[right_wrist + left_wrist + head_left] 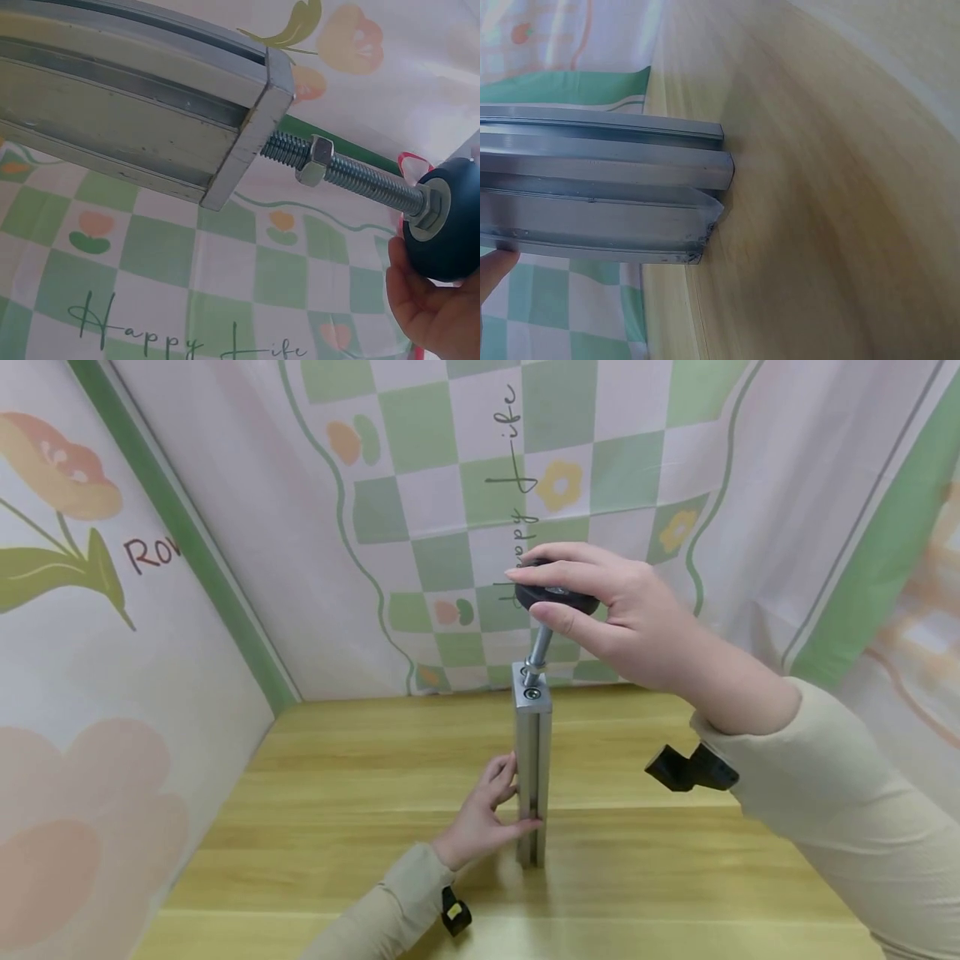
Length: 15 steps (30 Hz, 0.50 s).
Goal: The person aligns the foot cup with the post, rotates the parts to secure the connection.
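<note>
A slotted aluminium profile stands upright on the wooden table, its lower end against the tabletop in the left wrist view. My left hand grips it low down, thumb across the near face and fingers on its left side. A metal end plate caps the top. Out of the plate rises a threaded rod, slightly tilted, with a hex nut partway along it. The rod carries a round black levelling foot. Around this foot's rim curl the thumb and fingers of my right hand.
The wooden tabletop spreads around the profile. Behind it hangs a checked green-and-white curtain, and a printed flower curtain closes the left side. Small black wrist cameras are strapped to both sleeves.
</note>
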Available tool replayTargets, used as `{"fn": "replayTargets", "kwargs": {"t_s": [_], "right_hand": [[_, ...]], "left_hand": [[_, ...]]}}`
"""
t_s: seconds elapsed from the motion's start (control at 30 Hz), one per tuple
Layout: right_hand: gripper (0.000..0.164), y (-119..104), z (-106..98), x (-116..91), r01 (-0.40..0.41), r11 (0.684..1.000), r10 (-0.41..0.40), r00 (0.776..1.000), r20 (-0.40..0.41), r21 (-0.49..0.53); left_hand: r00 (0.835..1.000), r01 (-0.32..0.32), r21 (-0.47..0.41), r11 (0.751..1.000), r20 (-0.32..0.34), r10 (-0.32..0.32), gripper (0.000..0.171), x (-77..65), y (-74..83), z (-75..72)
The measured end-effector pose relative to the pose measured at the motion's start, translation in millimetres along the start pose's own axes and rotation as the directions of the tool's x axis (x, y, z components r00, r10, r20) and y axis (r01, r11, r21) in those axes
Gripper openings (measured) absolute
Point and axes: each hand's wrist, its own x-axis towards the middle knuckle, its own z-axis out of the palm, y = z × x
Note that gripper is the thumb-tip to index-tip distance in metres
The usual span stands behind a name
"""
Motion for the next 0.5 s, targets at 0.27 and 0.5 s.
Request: {"fn": "replayTargets", "kwargs": {"t_s": [0.27,0.5], "right_hand": [[0.030,-3.9,-4.2,6.0,-0.010,1.000,0.012,0.997,0.078,-0.024],[0.031,-1.8,-5.1,8.9,-0.022,0.999,0.025,0.995,0.092,-0.028]], "left_hand": [[1.000,-0.008,0.004,1.000,0.006,0.008,0.116,1.5,1.8,1.0],[1.000,-0.024,0.056,0.998,-0.014,0.024,0.117,5.3,-1.1,0.8]]}}
